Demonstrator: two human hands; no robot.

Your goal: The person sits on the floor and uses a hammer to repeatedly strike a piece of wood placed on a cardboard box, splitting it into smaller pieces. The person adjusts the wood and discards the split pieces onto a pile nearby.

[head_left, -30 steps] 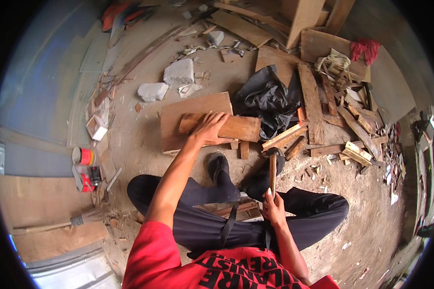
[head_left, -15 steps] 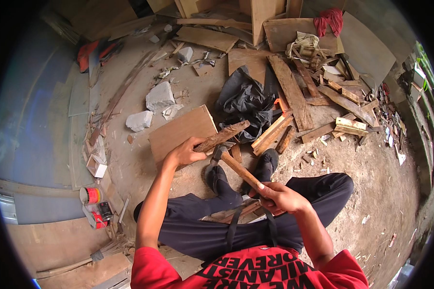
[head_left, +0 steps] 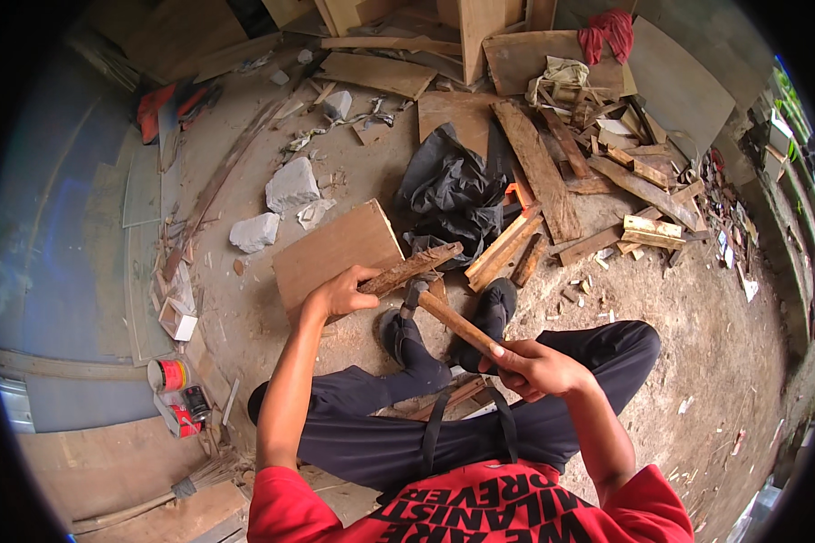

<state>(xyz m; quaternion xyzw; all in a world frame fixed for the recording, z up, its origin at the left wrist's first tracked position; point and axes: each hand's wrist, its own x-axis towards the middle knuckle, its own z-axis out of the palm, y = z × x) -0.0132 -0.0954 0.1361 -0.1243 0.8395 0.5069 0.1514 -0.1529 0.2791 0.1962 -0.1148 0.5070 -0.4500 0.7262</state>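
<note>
My left hand [head_left: 342, 294] is closed on the near end of a rough, dark wood strip [head_left: 414, 267], which slants up to the right. Wrapped round the wooden handle of a hammer [head_left: 457, 323] is my right hand [head_left: 536, 366]. The hammer's metal head [head_left: 415, 294] is just below the strip, between my shoes; whether it touches the strip I cannot tell. A flat plywood board [head_left: 338, 253] lies beyond my left hand, partly hidden by it. My fingertips under the strip are partly out of sight.
Beyond my feet lies a crumpled black plastic sheet [head_left: 453, 185]. Wood offcuts [head_left: 652, 233] pile up at the right, and a long plank [head_left: 539, 172] leans there. White broken blocks [head_left: 292, 185] rest at the left. Red-labelled cans [head_left: 167, 375] stand near the left wall.
The wood strip in my left hand has tipped lower at its far end. The hammer head has shifted slightly down. The whole view has moved a little.
</note>
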